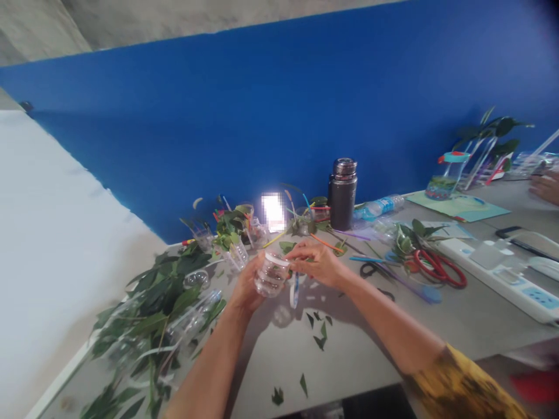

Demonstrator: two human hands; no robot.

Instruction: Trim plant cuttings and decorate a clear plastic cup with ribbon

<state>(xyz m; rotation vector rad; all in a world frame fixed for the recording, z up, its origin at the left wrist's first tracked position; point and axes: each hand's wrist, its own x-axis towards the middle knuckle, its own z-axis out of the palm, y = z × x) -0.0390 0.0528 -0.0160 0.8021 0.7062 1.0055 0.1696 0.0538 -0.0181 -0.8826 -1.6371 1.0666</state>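
Note:
My left hand [248,283] is closed around a clear plastic cup [271,280], which looks like a cut-off bottle section, tilted above the table. Along the cup's rim runs a white strip of tape [278,260]. My right hand [315,263] pinches the strip at the rim's right side, with thumb and fingers together. Just below those fingers is a roll of tape [294,291]; whether it hangs or rests on the table I cannot tell. Small cut leaf pieces [321,334] lie on the table in front of me.
Leafy branches [152,314] and clear plastic pieces crowd the left side. A dark thermos [343,195] stands by the blue wall, beside a lying bottle [382,206]. Red scissors [439,269] and a white power strip [502,279] lie right. Another person's hand [545,186] shows far right.

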